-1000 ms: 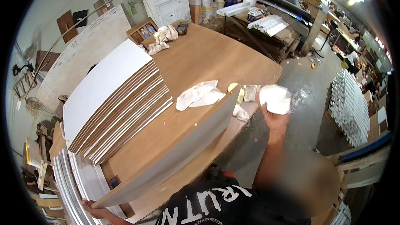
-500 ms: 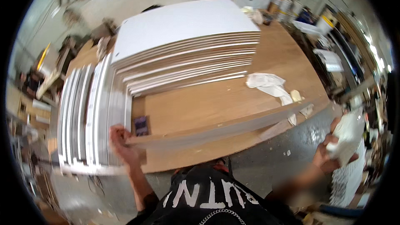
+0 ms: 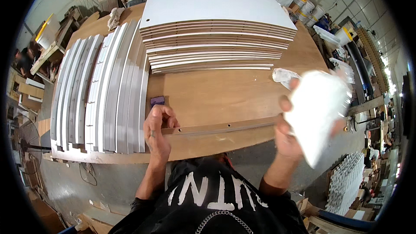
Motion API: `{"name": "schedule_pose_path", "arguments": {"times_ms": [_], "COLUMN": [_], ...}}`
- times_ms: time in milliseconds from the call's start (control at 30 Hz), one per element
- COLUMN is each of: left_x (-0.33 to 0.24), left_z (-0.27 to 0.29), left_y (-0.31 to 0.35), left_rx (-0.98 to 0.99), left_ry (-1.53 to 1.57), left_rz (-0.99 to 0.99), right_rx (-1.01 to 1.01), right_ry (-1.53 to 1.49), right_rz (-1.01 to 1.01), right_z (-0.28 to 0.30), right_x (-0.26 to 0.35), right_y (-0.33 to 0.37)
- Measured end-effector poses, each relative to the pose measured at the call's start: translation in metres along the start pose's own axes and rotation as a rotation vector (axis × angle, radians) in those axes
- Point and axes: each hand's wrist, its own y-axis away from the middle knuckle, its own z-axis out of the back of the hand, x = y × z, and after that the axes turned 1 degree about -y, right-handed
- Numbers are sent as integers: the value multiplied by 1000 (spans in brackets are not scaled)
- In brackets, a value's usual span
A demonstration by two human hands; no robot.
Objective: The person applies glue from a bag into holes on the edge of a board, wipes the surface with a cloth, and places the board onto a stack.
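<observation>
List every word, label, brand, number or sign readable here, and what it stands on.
Black shirt: large white letters; I won't copy the wording.
Small purple block by the left hand: any print is too small to read.
Panel: no lettering visible on its upper edge.

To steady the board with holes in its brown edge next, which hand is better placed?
Probably the left hand: it grips the board at its left end, while the right hand seems occupied, holding a blurred white object.
</observation>
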Motion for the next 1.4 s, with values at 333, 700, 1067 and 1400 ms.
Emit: {"name": "schedule_pose_path", "arguments": {"times_ms": [333,700,1067,1400], "left_x": [-41,-66,3,24], "left_z": [10,-49,38,31], "left_y": [15,5,4,-7], "left_rx": [-48,376,266,421], "left_ry": [-434,-516,-342,-208], "left_rz": [-498,-871,-289,13], "right_rx": [-461,-447,-390,-276], "right_ry": [642,1108,538,221], "right_rz": [216,322,144,-101], "right_z": [24,16,5,-19], "right_x": [-68,-76,-73,-106], "right_y": [-21,-16,-25,-12]}}
